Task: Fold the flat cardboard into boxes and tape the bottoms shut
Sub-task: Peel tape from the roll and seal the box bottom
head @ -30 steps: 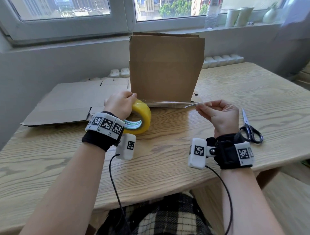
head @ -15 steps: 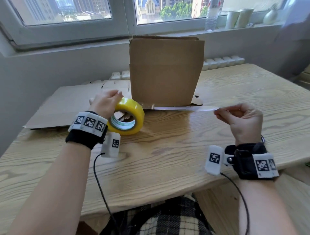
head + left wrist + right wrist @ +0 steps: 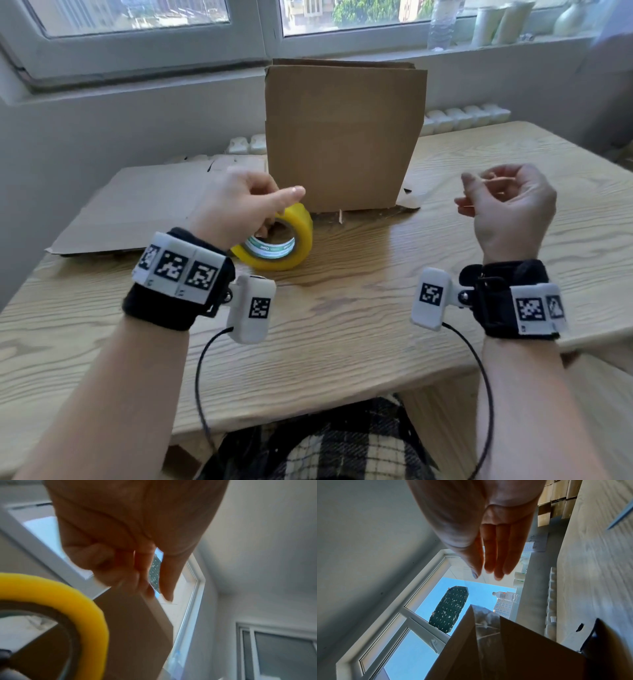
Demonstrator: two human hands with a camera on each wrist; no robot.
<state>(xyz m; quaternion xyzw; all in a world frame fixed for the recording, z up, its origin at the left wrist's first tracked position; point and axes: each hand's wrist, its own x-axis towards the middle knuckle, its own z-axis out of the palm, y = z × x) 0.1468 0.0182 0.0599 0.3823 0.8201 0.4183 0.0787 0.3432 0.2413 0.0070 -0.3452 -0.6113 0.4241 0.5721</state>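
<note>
Left hand (image 3: 239,202) grips tape roll (image 3: 277,240) on table (image 3: 342,325), steadying it. Right hand (image 3: 507,205) raised, fingers curled; pinched tape end indiscernible. Box (image 3: 342,133) upright behind, ready for taping.

1. The folded cardboard box (image 3: 344,137) stands upright on the wooden table (image 3: 342,325), at its far middle, below the window (image 3: 137,17).
2. The flat cardboard sheet (image 3: 137,202) lies on the table left of the box, reaching partly behind it.
3. The tape roll (image 3: 279,240) stands on edge on the table, just before the box's near left corner and beside the sheet's near right edge.
4. The left hand (image 3: 239,209) is over the roll; whether it touches is unclear.
5. The right hand (image 3: 510,205) is raised above the table, right of the box.
6. A bottle (image 3: 442,24) and cups (image 3: 496,20) stand on the sill behind the box, to the right.
</note>
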